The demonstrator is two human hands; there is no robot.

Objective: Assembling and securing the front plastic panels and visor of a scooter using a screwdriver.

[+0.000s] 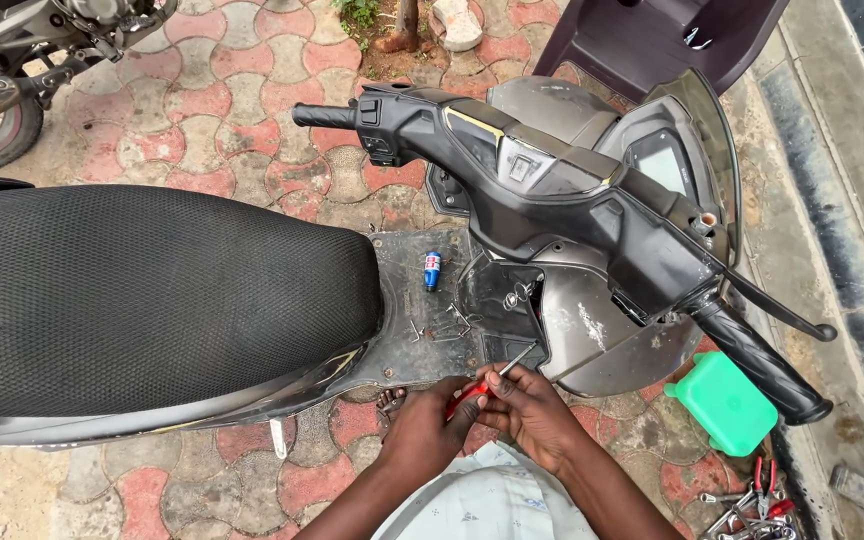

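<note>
Both hands grip a red-handled screwdriver (472,388) at the scooter's footboard (432,330): left hand (422,432) and right hand (530,412) closed on it. Loose screws (442,328) already lie out; panels remain unfitted.

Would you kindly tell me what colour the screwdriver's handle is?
Red; the screwdriver shows best in the head view.
</note>
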